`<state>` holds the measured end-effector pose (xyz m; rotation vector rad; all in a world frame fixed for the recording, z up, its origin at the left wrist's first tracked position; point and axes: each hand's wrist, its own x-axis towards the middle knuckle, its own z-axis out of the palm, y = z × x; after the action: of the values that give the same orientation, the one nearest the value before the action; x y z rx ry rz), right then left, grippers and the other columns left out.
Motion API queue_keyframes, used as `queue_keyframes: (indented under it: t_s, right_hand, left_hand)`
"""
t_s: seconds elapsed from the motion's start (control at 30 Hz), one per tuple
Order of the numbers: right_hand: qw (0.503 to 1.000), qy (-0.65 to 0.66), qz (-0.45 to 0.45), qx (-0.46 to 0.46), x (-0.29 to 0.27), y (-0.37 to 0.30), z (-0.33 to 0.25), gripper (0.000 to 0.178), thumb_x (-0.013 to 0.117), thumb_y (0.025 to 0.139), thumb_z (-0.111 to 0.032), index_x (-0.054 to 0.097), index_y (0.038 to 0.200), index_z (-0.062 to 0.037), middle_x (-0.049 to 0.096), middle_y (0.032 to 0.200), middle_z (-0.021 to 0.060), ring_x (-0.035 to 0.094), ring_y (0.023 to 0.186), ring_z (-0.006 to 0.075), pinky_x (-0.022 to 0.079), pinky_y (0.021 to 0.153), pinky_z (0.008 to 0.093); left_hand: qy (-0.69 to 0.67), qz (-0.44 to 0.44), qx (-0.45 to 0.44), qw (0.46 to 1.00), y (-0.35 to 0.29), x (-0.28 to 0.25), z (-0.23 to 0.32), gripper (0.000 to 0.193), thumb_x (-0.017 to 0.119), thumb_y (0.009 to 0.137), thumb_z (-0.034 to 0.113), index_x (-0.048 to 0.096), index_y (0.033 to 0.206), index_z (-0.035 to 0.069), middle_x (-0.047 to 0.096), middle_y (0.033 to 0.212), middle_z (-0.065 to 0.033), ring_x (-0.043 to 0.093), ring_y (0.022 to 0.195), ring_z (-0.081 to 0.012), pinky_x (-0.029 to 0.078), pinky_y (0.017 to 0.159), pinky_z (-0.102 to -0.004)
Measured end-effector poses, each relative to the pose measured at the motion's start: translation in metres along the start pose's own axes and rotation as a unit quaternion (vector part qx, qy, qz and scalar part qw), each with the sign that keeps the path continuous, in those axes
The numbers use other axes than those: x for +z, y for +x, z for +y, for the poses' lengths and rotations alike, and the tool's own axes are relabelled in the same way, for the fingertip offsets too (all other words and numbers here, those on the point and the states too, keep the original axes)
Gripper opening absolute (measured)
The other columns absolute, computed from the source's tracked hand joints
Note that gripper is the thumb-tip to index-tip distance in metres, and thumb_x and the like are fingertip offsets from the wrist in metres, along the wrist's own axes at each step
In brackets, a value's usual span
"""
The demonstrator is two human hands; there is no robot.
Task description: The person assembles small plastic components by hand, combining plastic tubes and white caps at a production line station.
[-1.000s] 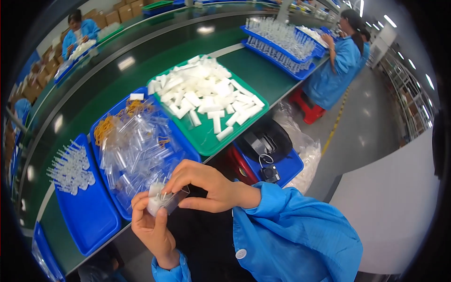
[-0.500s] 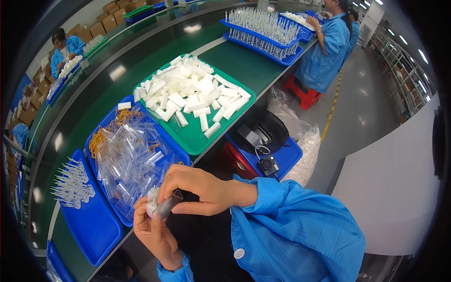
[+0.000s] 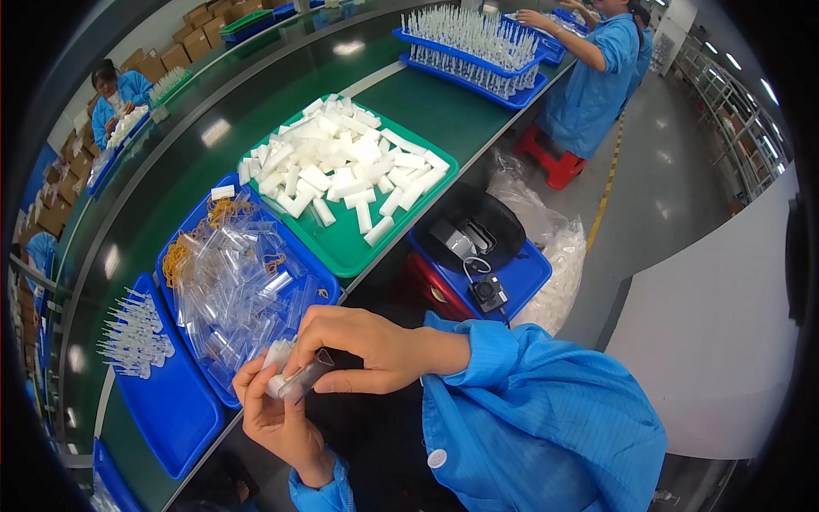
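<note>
My right hand (image 3: pixel 365 348) is closed on a short clear plastic sleeve (image 3: pixel 310 373), its thumb below and its fingers above. My left hand (image 3: pixel 278 431) grips a small white piece (image 3: pixel 277 352) at the sleeve's left end. The two parts meet between my fingertips; how far one sits inside the other is hidden. Just beyond my hands, a blue tray (image 3: pixel 328 275) holds a heap of similar clear sleeves (image 3: pixel 230 294) and yellow rubber bands (image 3: pixel 177 260). Farther back, white blocks (image 3: pixel 341 158) are piled in a green tray (image 3: pixel 341 254).
At left, a blue tray (image 3: pixel 171 427) carries thin white stemmed parts (image 3: pixel 136 337). Stacked blue racks (image 3: pixel 478 64) stand far along the green conveyor (image 3: pixel 375 111). A blue-topped stool (image 3: pixel 525 282) with a small camera (image 3: pixel 488 293) is right of the belt. Co-workers (image 3: pixel 589 85) sit nearby.
The sleeve and the white piece have shifted slightly against each other between my fingertips. My view has moved a little. The co-worker at far right has stretched an arm out over the trays.
</note>
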<state>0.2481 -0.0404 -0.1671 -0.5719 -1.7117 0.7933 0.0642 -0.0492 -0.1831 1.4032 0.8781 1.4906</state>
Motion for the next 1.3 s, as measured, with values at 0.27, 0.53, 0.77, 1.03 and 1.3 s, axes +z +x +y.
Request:
queue_keyframes:
  t_s: [0.27,0.53,0.77,1.03,1.3]
  right_hand:
    - [0.993,0.016,0.032,0.117,-0.005,0.0,-0.003,0.021,0.072,0.079,-0.002,0.067,0.1,-0.0024,0.066,0.093,0.0084,0.059,0.074,0.0161,0.047,0.067,0.0253]
    - [0.968,0.189,0.148,0.077,-0.008,-0.01,0.016,0.021,0.061,0.084,0.006,0.062,0.105,0.0045,0.056,0.111,0.0152,0.055,0.092,0.015,0.045,0.078,0.0268]
    - [0.967,0.141,0.16,0.139,0.001,-0.004,0.021,0.018,0.059,0.091,-0.006,0.061,0.106,0.0042,0.06,0.107,0.0145,0.057,0.079,0.0107,0.048,0.068,0.024]
    - [0.911,0.286,0.184,0.235,0.006,-0.001,0.026,0.022,0.058,0.095,-0.014,0.055,0.11,0.0011,0.066,0.095,0.0125,0.056,0.07,0.0091,0.044,0.06,0.0209]
    - [0.949,0.164,0.206,0.173,0.01,0.003,0.028,0.012,0.06,0.091,-0.008,0.057,0.099,0.0001,0.062,0.098,0.013,0.056,0.072,0.0113,0.046,0.062,0.0219]
  left_hand:
    - [0.011,0.047,-0.006,0.999,0.0,-0.011,0.003,0.03,0.068,0.072,-0.008,0.066,0.102,-0.004,0.054,0.112,-0.012,0.055,0.106,-0.0233,0.043,0.093,-0.0318]
    - [0.149,0.061,0.048,0.986,0.001,-0.006,0.008,0.034,0.078,0.065,-0.006,0.072,0.098,0.0,0.056,0.109,-0.0111,0.058,0.098,-0.0218,0.05,0.08,-0.0286]
    - [0.17,0.085,0.055,0.98,0.002,-0.012,0.007,0.032,0.077,0.068,-0.004,0.072,0.1,0.001,0.057,0.109,-0.0107,0.058,0.099,-0.0215,0.053,0.077,-0.0288]
    - [0.193,0.073,0.09,0.974,0.007,-0.013,0.008,0.033,0.075,0.069,-0.005,0.072,0.101,0.002,0.055,0.11,-0.0121,0.059,0.1,-0.0231,0.055,0.074,-0.0292]
    - [0.209,0.06,0.085,0.972,0.007,-0.015,0.009,0.033,0.075,0.07,-0.005,0.072,0.102,0.001,0.055,0.112,-0.0116,0.059,0.099,-0.022,0.054,0.077,-0.0296]
